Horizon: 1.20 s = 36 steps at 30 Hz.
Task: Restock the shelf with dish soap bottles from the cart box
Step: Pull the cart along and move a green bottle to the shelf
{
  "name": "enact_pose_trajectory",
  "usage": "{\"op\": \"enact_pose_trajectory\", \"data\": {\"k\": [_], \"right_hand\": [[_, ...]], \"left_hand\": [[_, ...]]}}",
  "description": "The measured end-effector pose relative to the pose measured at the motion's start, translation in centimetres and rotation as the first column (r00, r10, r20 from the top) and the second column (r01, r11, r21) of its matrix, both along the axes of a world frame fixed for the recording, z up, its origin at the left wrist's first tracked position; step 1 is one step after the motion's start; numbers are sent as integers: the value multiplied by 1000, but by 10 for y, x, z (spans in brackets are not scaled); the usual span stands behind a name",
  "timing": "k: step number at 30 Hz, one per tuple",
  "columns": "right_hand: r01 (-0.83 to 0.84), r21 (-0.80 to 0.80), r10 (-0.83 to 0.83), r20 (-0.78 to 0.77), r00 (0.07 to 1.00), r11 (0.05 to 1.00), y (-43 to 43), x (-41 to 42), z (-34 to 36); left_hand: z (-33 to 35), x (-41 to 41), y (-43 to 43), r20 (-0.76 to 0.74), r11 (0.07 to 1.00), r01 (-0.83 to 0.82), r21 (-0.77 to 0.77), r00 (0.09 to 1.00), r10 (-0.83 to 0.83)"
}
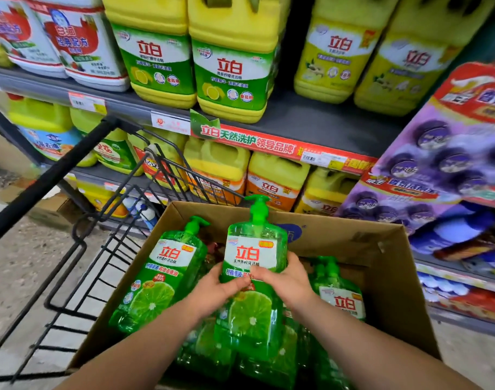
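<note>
A green dish soap bottle (254, 249) with a pump top and a white label is held upright above the open cardboard box (381, 266) in the cart. My left hand (221, 288) grips its left side and my right hand (285, 277) grips its right side, thumbs on the front. Another green bottle (164, 271) leans at the box's left, a third (339, 296) stands at the right, and several more lie beneath. The grey shelf (311, 119) ahead carries large yellow soap jugs (232, 66).
The black wire cart (80, 243) extends left of the box, its handle bar (43, 181) running diagonally. A lower shelf holds yellow and orange jugs (274, 181). Purple packaged goods (443, 170) fill the racks at right. Speckled floor (18, 254) lies to the left.
</note>
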State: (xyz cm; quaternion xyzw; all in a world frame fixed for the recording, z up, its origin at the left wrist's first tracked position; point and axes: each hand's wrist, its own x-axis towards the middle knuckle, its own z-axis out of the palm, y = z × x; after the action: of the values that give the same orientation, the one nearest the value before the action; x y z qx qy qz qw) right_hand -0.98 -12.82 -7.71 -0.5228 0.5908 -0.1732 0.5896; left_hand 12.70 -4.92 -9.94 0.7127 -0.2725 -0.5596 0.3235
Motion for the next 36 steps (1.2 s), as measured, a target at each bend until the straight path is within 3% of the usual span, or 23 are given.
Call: {"op": "enact_pose_trajectory", "data": {"k": [2, 14, 26, 36], "right_hand": [[0, -15, 0, 36, 999, 1000, -4, -12, 14], [142, -242, -91, 209, 974, 960, -16, -148, 107], [464, -305, -371, 318, 873, 832, 50, -419, 156], [707, -333, -619, 342, 707, 624, 114, -607, 164]], "left_hand": [[6, -9, -5, -60, 1000, -4, -25, 998, 2], [100, -128, -53, 249, 926, 180, -332, 964, -98], [158, -398, -39, 310, 760, 443, -475, 893, -327], [174, -597, -16, 371, 575, 651, -496, 757, -537]]}}
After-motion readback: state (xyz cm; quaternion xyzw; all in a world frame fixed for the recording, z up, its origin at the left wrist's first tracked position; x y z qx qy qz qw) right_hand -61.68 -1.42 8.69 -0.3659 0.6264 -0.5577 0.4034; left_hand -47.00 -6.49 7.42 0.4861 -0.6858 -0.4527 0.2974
